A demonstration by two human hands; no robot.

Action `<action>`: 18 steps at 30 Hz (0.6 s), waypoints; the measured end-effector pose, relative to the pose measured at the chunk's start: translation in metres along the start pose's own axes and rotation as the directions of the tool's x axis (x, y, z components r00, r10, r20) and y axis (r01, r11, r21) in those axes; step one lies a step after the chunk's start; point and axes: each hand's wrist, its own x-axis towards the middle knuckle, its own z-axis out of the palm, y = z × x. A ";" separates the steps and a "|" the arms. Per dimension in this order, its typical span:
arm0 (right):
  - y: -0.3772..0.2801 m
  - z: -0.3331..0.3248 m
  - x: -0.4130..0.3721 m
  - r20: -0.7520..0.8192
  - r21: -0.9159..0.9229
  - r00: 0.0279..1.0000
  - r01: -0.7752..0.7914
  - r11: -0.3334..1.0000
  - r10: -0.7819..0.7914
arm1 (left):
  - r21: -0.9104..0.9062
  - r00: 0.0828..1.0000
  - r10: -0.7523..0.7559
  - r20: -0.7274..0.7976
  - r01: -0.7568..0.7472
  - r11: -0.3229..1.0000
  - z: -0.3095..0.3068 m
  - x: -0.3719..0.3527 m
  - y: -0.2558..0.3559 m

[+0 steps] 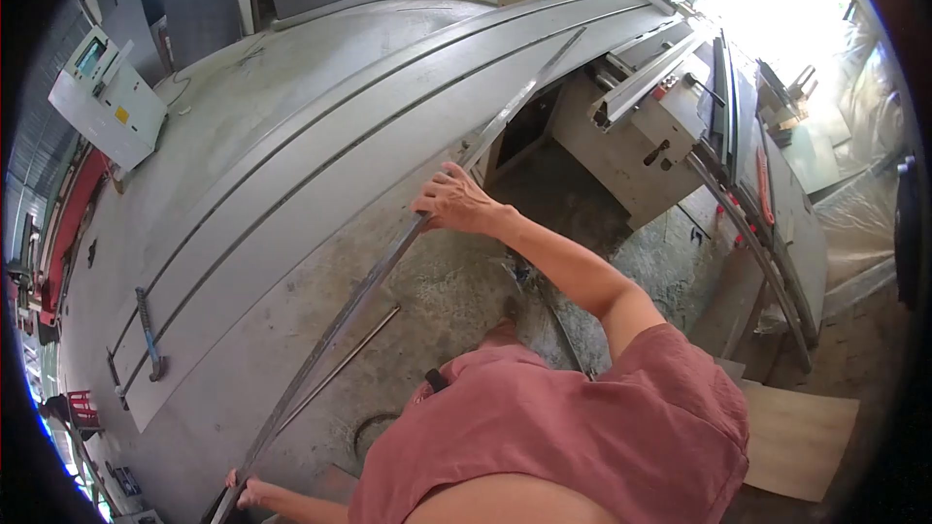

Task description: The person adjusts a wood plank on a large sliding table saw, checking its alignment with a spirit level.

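A long, narrow grey metal bar (354, 306) runs diagonally across the head view, from the bottom left up toward the back. My right hand (456, 199) is closed over it near its middle, with the arm stretched forward. At the lower left, my left hand (250, 492) grips the bar close to its near end; the fingers are partly hidden. Beyond the bar lies a long pale metal sheet (320, 150) with two dark lengthwise lines. Below the bar, a thinner metal rod (340, 366) slants at a similar angle.
A blue-handled hammer (153, 344) lies on the sheet's left end. To the right stands a grey metal cabinet (621, 146) with profiles on top. A white machine with a screen (112, 102) is at the far left. A tan board (801, 442) lies at lower right.
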 end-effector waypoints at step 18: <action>-0.008 -0.046 -0.098 -0.193 0.043 0.947 -0.255 0.966 0.258 | 0.076 0.971 -0.171 0.168 0.160 0.984 0.016 -0.019 -0.060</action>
